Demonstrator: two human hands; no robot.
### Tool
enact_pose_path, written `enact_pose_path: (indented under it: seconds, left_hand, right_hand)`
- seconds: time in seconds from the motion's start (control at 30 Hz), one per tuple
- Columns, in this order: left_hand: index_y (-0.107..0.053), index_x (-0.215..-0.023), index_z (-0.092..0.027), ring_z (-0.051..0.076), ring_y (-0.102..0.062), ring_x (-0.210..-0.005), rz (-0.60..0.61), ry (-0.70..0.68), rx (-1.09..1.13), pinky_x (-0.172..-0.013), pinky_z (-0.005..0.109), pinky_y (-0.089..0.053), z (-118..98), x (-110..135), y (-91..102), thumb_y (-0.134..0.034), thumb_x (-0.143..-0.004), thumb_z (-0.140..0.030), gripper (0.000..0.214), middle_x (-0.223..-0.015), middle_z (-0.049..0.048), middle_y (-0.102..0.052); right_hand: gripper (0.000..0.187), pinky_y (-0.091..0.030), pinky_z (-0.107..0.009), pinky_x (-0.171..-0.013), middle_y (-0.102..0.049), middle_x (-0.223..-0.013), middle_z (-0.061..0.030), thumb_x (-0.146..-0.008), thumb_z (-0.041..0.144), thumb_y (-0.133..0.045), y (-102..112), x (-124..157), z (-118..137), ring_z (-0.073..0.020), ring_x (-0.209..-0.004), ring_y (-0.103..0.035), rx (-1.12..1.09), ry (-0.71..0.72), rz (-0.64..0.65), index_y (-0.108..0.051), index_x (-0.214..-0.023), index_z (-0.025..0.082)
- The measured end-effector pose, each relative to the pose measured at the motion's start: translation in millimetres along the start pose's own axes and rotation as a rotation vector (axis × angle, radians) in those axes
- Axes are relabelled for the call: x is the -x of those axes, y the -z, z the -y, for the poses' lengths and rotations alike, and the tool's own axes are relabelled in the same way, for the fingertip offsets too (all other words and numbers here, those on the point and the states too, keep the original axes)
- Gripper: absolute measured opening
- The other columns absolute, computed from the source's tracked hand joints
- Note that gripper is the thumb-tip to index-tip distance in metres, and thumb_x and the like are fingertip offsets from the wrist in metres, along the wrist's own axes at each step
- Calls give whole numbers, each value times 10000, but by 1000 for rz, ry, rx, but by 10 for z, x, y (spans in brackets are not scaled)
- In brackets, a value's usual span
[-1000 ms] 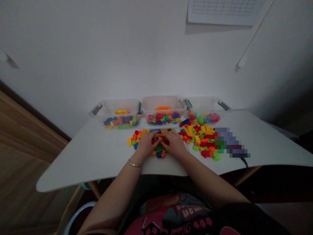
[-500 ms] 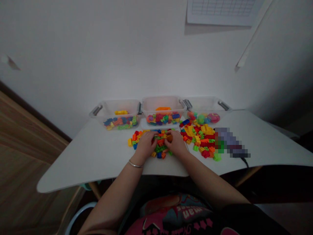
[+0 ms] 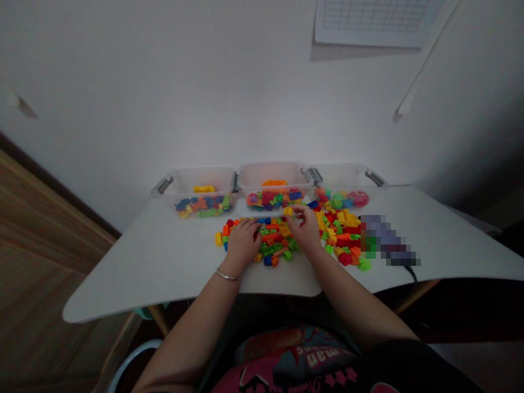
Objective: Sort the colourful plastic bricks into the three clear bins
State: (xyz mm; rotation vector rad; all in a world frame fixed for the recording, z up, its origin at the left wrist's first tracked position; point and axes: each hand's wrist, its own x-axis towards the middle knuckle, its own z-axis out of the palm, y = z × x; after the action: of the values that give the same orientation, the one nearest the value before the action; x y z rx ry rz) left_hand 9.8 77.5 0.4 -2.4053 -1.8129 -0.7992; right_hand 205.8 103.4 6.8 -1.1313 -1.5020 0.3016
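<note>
Pinched between the thumb and fingertips of my right hand (image 3: 306,226) is a yellow toy building brick (image 3: 288,211), raised over the far edge of the middle pile. My left hand (image 3: 244,238) rests on the left part of that brick pile (image 3: 272,249), fingers stretched out and partly hiding the bricks below. Red, orange, green, blue and yellow bricks make up the pile between my hands. To the right of my right hand lies a second brick heap (image 3: 341,236).
Along the wall stand three clear bins: a left bin (image 3: 196,177) and a middle bin (image 3: 272,172) with bricks, and a right bin (image 3: 344,174) with rounder toys. A blurred purplish object (image 3: 385,234) with a cord lies right on the white table (image 3: 164,262).
My right hand has moved up and right from the middle pile with a yellow brick in its fingertips. The left hand has stayed nearly in place.
</note>
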Motion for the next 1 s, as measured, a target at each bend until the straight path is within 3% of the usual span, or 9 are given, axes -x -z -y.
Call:
enact_pose_path:
  seconds: [0.13, 0.27, 0.53, 0.73, 1.0]
  left_hand:
    - [-707, -1129, -194, 267, -578, -1214, -8, 3, 7, -1097, 456, -432, 5, -5, 0, -526, -859, -199, 324, -1276, 75, -671]
    - [-704, -1128, -194, 265, -572, -1226, -12, -7, 9, -1101, 455, -428, 2, 0, 0, -526, -858, -197, 323, -1281, 77, -667]
    - [-708, -1117, -191, 264, -578, -1212, -11, -3, 17, -1089, 455, -438, 1, 1, 13, -527, -853, -181, 321, -1269, 75, -674]
    - [-708, -1113, -190, 256, -580, -1208, -4, -8, 7, -1088, 436, -442, -13, 3, 37, -530, -837, -160, 330, -1262, 77, -675]
    - [-709, -1123, -168, 264, -582, -1204, 12, -7, 17, -1090, 439, -439, -29, -10, 44, -522, -843, -165, 337, -1265, 85, -674]
  right_hand:
    - [231, -509, -391, -803, -647, -1015, -93, -818, 366, -576, 43, -281, 125, -237, -922, -589, 34, 51, -141, -595, -996, 220]
    - [253, -497, -386, -845, -645, -1006, -78, -834, 368, -579, 44, -638, 237, -232, -946, -586, 110, 64, -172, -609, -1041, 225]
    - [205, -450, -410, -918, -688, -998, -81, -817, 329, -632, -154, -1087, 363, -244, -967, -594, 244, 25, -26, -655, -975, 200]
    - [216, -451, -453, -921, -741, -906, -64, -793, 394, -684, -262, -1154, 422, -273, -947, -642, 425, -108, 158, -720, -926, 227]
    - [256, -433, -473, -958, -756, -942, -69, -840, 465, -638, -213, -1201, 495, -271, -953, -672, 519, -177, 304, -747, -897, 240]
